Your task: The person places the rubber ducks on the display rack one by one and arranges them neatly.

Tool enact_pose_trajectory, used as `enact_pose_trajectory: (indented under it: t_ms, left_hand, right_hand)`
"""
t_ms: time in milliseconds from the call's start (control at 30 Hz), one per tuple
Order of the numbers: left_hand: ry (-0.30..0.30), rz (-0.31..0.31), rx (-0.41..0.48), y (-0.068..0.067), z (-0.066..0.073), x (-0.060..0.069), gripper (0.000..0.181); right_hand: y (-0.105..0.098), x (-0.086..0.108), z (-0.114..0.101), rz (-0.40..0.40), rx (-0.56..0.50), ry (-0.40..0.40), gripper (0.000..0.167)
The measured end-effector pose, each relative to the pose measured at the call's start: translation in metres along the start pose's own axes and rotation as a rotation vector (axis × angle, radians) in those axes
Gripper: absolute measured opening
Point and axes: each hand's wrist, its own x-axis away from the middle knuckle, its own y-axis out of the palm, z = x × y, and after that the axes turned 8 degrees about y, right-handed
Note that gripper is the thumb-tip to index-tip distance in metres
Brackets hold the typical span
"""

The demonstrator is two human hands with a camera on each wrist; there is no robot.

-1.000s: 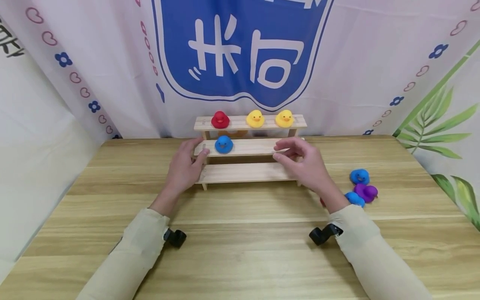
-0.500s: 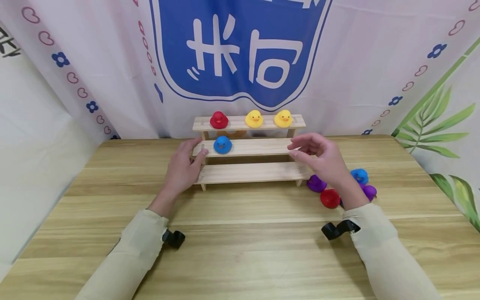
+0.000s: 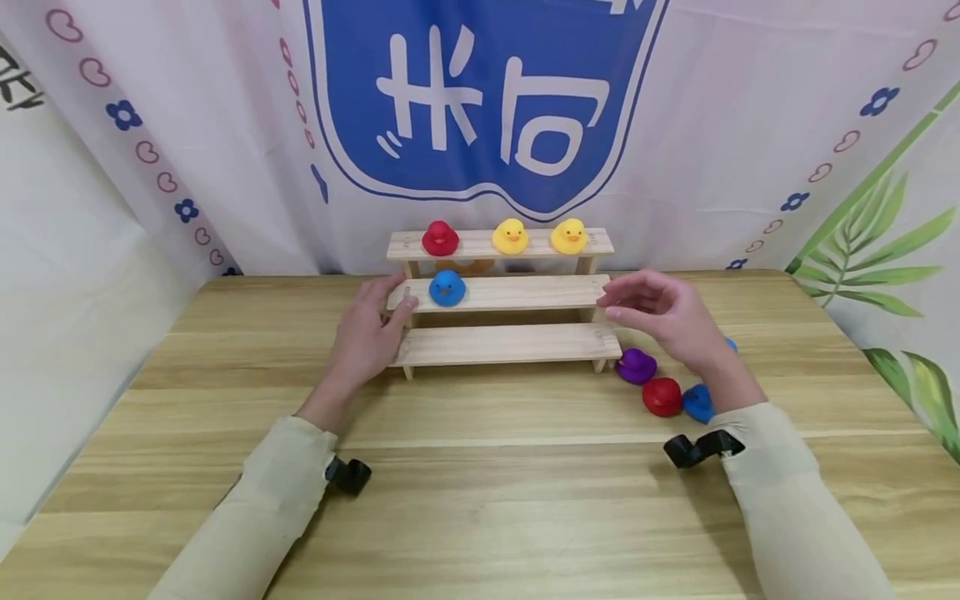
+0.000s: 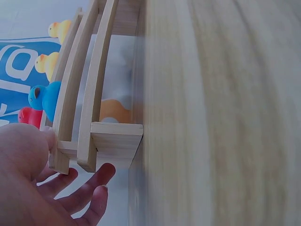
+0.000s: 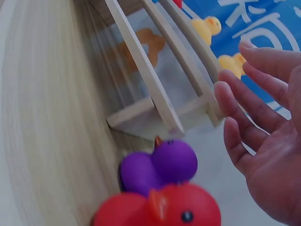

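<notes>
A three-tier wooden display stand (image 3: 510,343) stands at the back of the table. My left hand (image 3: 367,327) holds the left end of its middle shelf, thumb on the shelf and fingers around the end, as the left wrist view shows. My right hand (image 3: 663,321) is by the right end of that shelf, fingers loosely bent and holding nothing; contact with the shelf cannot be told. A blue rubber duck (image 3: 447,288) sits on the middle tier's left part. On the top tier are a red rubber duck (image 3: 440,239) and two yellow rubber ducks (image 3: 511,237).
Right of the stand, a purple duck (image 3: 636,367), a red duck (image 3: 662,397) and a blue duck (image 3: 698,403) lie on the wooden table (image 3: 480,500). Another blue thing (image 3: 731,344) is mostly hidden behind my right forearm. A printed curtain (image 3: 720,125) hangs behind.
My right hand has moved right, from over the middle shelf's right part to its end. The purple and red ducks on the table have come into view. My left hand stays in place.
</notes>
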Motion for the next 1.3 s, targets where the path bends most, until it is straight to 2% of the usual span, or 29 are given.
enact_pose_trajectory:
  t_ms: [133, 400, 833, 1033, 1300]
  left_hand:
    - [0.003, 0.001, 0.007, 0.001, 0.000, -0.002, 0.055]
    - [0.010, 0.000, 0.002, 0.002, -0.001, -0.003, 0.055]
    - [-0.008, -0.008, 0.001, 0.000, 0.000, 0.000, 0.056]
    - [-0.013, -0.013, 0.004, 0.000, 0.000, 0.000, 0.056]
    - [-0.017, -0.013, 0.005, -0.001, 0.001, -0.001, 0.056]
  right_hand:
    - [-0.009, 0.002, 0.005, -0.010, 0.042, 0.030, 0.035]
    - [-0.024, 0.005, 0.014, -0.042, 0.125, 0.151, 0.037]
    - [-0.034, 0.008, 0.021, -0.221, 0.180, 0.314, 0.045]
    - [-0.037, 0.008, 0.023, -0.268, 0.195, 0.322, 0.051]
    - [-0.037, 0.009, 0.019, -0.260, 0.349, 0.249, 0.051]
